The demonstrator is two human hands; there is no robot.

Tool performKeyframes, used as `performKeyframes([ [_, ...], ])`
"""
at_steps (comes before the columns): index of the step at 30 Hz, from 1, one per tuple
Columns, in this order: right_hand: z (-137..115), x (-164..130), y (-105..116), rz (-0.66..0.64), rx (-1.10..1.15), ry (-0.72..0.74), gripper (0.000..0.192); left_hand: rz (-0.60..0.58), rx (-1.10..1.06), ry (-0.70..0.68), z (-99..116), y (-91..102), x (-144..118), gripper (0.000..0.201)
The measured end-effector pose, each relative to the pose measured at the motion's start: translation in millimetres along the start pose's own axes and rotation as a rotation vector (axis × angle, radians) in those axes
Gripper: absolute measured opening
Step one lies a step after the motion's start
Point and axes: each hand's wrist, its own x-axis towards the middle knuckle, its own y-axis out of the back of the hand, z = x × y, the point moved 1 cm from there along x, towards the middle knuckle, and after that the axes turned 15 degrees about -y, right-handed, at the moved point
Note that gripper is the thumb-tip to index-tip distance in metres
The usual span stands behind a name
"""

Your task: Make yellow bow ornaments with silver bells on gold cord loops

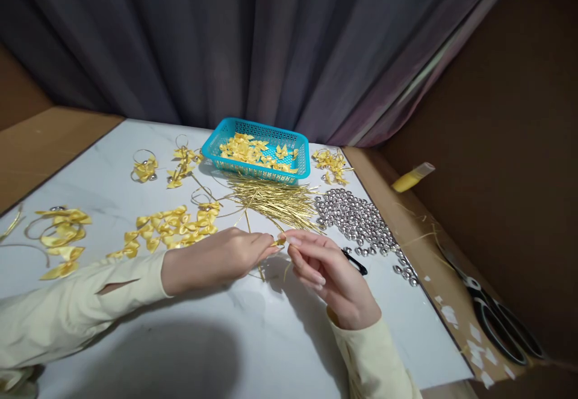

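Note:
My left hand [235,257] is closed, knuckles up, with its fingertips pinching a small yellow ribbon bow [279,243], mostly hidden by the fingers. My right hand [332,269] meets it from the right. Its thumb and index finger are pinched at the same spot on a thin gold twist tie, while the other fingers curl loosely. Just behind the hands lies a heap of gold twist ties [275,200]. Several loose yellow bows [169,227] are spread left of it, beyond my left wrist.
A blue basket [212,146] with yellow bows stands at the back. Small silver bells or beads [356,218] lie to the right, near a black-handled tool [356,262]. Scissors [497,318] and a yellow tube [413,177] are at the right edge. Bows with wire loops [65,227] lie left.

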Motion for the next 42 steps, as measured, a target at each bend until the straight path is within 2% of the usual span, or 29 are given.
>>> performKeyframes([
  [10, -1.3, 3.6, 4.0, -0.022, 0.094, -0.090, 0.012, 0.001, 0.044, -0.026, -1.5, -1.6, -2.2, 0.032],
  [16, -2.6, 2.5, 6.8, -0.024, 0.080, -0.080, 0.010, 0.038, 0.050, -0.030, -1.6, 3.9, 0.6, 0.046],
  [20, -2.3, 0.0, 6.7, -0.022, 0.026, -0.060, 0.008, 0.108, 0.031, -0.009, -1.3, 4.7, 1.3, 0.051],
  [25, -4.3, -5.6, 7.4, 0.155, -0.119, 0.088, 0.012, 0.238, 0.050, 0.035, -1.0, 6.2, 1.4, 0.047],
  [30, -5.5, -12.2, 4.8, 0.194, -0.316, 0.036, 0.018, 0.338, 0.061, 0.032, 0.1, 10.8, 2.0, 0.043],
  [36, -5.2, -14.5, 5.6, 0.151, -0.445, -0.003, 0.022, 0.271, 0.088, 0.011, -1.0, 6.7, 0.3, 0.042],
  [42, -8.8, -21.2, 7.2, 0.220, -0.458, 0.017, 0.020, 0.205, 0.240, -0.088, -1.5, 1.0, -0.2, 0.036],
])
